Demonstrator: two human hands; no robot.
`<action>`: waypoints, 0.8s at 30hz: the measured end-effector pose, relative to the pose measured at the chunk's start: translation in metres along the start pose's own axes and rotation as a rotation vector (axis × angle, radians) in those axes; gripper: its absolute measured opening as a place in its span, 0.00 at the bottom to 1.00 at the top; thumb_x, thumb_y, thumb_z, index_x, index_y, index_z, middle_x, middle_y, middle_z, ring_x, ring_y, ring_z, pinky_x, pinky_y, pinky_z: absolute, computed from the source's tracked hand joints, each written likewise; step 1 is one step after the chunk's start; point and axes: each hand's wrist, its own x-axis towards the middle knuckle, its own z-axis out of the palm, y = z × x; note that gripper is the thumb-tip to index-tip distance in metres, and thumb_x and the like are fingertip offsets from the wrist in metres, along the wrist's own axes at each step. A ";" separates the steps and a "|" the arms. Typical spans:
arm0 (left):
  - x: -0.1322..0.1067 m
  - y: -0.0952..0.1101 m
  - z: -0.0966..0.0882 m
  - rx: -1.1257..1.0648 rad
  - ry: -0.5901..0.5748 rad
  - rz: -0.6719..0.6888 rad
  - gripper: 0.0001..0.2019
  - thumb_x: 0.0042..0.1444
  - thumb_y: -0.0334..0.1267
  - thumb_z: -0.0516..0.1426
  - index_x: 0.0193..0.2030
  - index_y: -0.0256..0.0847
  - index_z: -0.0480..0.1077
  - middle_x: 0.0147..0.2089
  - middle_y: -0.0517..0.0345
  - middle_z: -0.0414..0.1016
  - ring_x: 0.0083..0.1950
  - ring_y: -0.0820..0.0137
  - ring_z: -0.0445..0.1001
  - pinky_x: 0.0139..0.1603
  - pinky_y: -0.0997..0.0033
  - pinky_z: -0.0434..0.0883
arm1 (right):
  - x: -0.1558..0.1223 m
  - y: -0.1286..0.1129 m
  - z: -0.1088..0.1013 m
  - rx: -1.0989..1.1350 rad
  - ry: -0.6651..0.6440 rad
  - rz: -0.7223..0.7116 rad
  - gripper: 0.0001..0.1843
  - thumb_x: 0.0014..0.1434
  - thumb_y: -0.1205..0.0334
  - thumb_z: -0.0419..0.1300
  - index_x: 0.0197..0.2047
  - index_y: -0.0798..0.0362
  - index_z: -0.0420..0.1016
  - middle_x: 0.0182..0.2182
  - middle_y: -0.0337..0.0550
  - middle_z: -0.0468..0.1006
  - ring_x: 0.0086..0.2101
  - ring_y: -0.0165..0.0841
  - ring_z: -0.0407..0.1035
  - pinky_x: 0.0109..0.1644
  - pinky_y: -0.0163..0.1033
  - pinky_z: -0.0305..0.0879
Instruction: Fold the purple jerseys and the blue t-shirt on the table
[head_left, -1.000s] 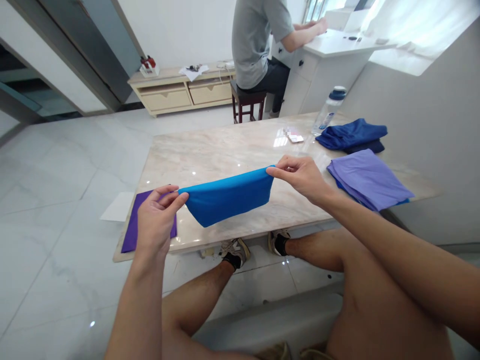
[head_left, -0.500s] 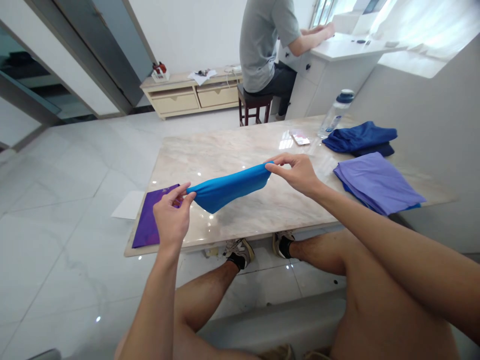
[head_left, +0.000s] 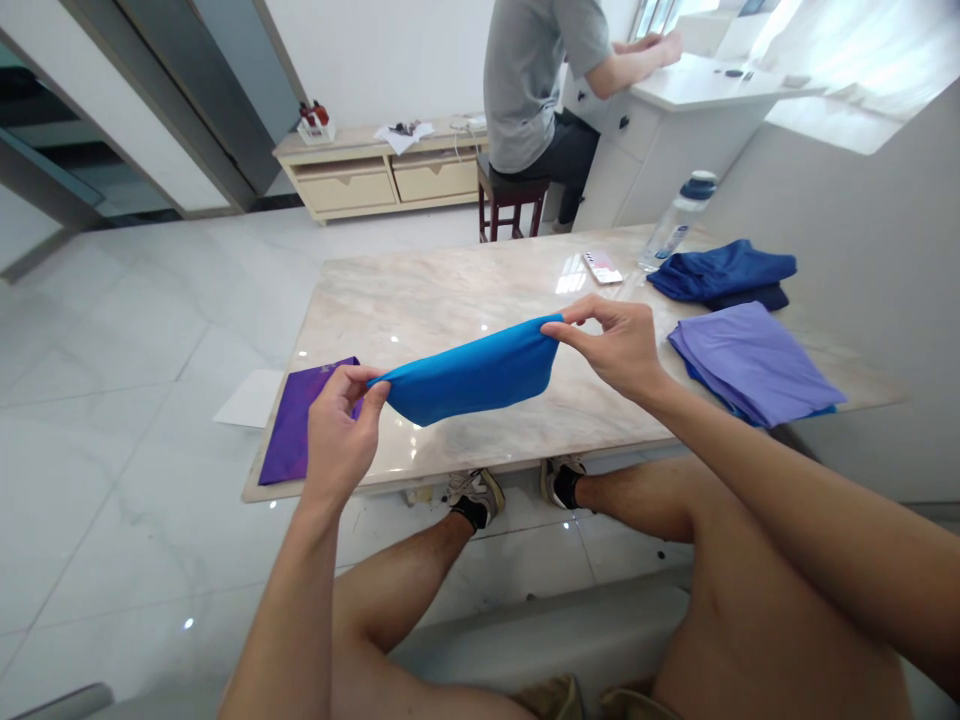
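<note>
A bright blue cloth (head_left: 472, 375) hangs in the air over the marble-topped table (head_left: 427, 290), stretched between my two hands. My left hand (head_left: 345, 425) pinches its left corner between thumb and fingers. At the upper right corner, my right hand (head_left: 619, 345) grips the cloth the same way. The cloth's upper edge is taut and slopes up to the right, while its lower part hangs loose. Behind my left hand lies a flat purple packet (head_left: 289, 430), partly covered by that hand.
On the table's right side lie a folded lavender cloth (head_left: 754, 360) over blue fabric and a dark blue cloth (head_left: 724, 272). A water bottle (head_left: 679, 225) and a phone (head_left: 602, 267) are at the far edge. Beyond, a person (head_left: 525, 90) sits on a stool (head_left: 510, 195).
My right hand has moved a little to the right, drawing the blue cloth wider and tauter. The left hand keeps its pinch. The view has shifted slightly.
</note>
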 end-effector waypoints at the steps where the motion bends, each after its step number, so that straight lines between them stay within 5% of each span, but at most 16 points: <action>1: -0.003 0.002 -0.001 -0.033 -0.008 -0.028 0.12 0.67 0.49 0.62 0.47 0.43 0.75 0.42 0.54 0.81 0.43 0.64 0.81 0.47 0.66 0.77 | -0.001 -0.003 -0.001 0.007 -0.001 0.001 0.15 0.60 0.48 0.78 0.32 0.48 0.84 0.32 0.40 0.85 0.36 0.39 0.79 0.45 0.46 0.77; 7: -0.013 0.001 -0.009 -0.166 0.006 -0.239 0.20 0.60 0.57 0.67 0.45 0.44 0.74 0.32 0.60 0.76 0.31 0.69 0.73 0.31 0.72 0.68 | -0.012 -0.012 -0.005 0.078 -0.027 0.100 0.23 0.60 0.43 0.77 0.30 0.49 0.75 0.27 0.40 0.82 0.29 0.34 0.77 0.36 0.40 0.74; 13: -0.001 -0.058 0.009 -0.076 -0.112 -0.570 0.28 0.46 0.61 0.71 0.42 0.40 0.76 0.29 0.57 0.78 0.28 0.68 0.70 0.29 0.70 0.65 | -0.015 0.036 0.020 -0.036 -0.234 0.411 0.23 0.63 0.42 0.74 0.35 0.51 0.74 0.28 0.44 0.85 0.28 0.33 0.76 0.31 0.36 0.66; 18: 0.007 -0.078 0.027 0.093 -0.140 -0.385 0.18 0.55 0.55 0.65 0.40 0.41 0.78 0.32 0.53 0.80 0.32 0.63 0.76 0.35 0.66 0.67 | -0.024 0.068 0.057 -0.143 -0.531 0.476 0.12 0.67 0.54 0.70 0.40 0.53 0.78 0.32 0.45 0.86 0.35 0.34 0.79 0.40 0.37 0.71; 24: -0.004 -0.044 0.017 0.047 -0.353 -0.166 0.14 0.64 0.51 0.61 0.45 0.43 0.80 0.40 0.52 0.85 0.42 0.60 0.82 0.44 0.64 0.74 | -0.058 0.038 0.090 -0.143 -0.890 0.245 0.18 0.66 0.47 0.72 0.50 0.53 0.85 0.46 0.49 0.87 0.46 0.40 0.80 0.52 0.42 0.74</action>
